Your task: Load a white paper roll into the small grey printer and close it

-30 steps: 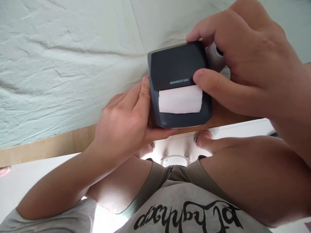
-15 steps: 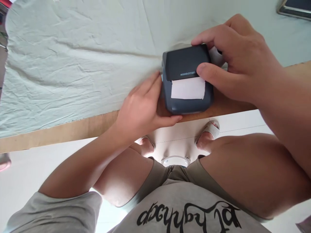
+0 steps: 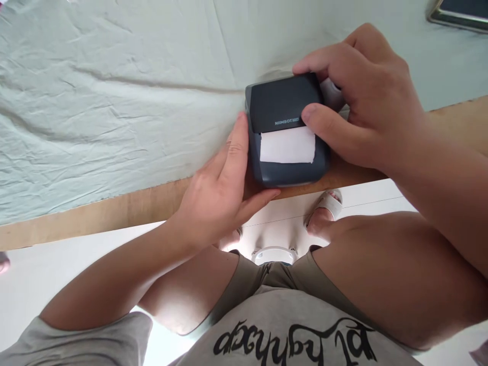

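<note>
A dark label printer point(image 3: 284, 101) marked NIIMBOT sits at the table's near edge. A blank white label point(image 3: 288, 145) sticks out of the slot below its black lid. Along the printer's left side lie the fingers of my left hand point(image 3: 217, 185), with the thumb at its lower front edge. My right hand point(image 3: 375, 101) grips the upper right part: the thumb presses on the lid beside the lettering and the index finger hooks over the back edge. Under the right palm shows a greyish rounded thing point(image 3: 332, 95), mostly hidden, whose kind I cannot make out.
A pale green wrinkled cloth point(image 3: 133, 101) covers the table, leaving a bare wooden edge point(image 3: 95, 211) in front. A dark, metal-rimmed object point(image 3: 459, 15) lies at the top right corner. My legs and a slippered foot point(image 3: 328, 206) are below the edge.
The whole view has shifted slightly, so printer and hands appear a little further left and lower. My left fingers have straightened somewhat along the printer's side. The right hand keeps its grip.
</note>
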`<state>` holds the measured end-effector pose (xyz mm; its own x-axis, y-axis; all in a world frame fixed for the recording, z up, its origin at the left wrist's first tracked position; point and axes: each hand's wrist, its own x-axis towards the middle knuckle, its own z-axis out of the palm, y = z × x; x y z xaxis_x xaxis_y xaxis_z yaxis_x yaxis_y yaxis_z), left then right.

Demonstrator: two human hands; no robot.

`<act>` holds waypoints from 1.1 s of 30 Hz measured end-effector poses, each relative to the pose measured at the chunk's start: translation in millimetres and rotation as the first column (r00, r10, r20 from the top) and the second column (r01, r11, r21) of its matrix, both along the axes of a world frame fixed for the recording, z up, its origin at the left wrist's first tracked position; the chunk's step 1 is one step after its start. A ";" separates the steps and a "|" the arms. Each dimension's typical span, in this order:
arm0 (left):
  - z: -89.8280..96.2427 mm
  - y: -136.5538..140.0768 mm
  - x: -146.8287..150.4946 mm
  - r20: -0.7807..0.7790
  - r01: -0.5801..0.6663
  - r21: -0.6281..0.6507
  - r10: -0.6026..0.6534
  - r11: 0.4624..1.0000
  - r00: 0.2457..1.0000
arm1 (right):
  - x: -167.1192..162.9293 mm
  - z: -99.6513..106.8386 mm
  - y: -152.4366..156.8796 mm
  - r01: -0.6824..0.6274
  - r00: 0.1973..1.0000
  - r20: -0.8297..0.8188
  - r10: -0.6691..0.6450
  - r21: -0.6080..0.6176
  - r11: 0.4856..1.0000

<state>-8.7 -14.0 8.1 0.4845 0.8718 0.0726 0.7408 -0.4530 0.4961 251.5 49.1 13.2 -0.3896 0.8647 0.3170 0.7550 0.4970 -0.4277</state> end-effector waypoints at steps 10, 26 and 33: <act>5.3 -5.7 12.0 -0.051 -0.033 0.110 0.039 0.993 0.998 | 1.0 1.8 0.1 0.015 0.996 0.089 -0.016 0.009 1.000; 9.5 -3.3 18.3 -0.108 -0.251 -0.100 0.240 0.963 0.965 | 0.8 5.0 3.9 0.003 1.000 -0.008 -0.004 -0.150 0.989; 6.9 -2.6 14.5 -0.083 -0.239 -0.100 0.231 0.966 0.969 | 5.3 15.9 2.7 -0.005 1.000 0.008 0.007 -0.288 0.958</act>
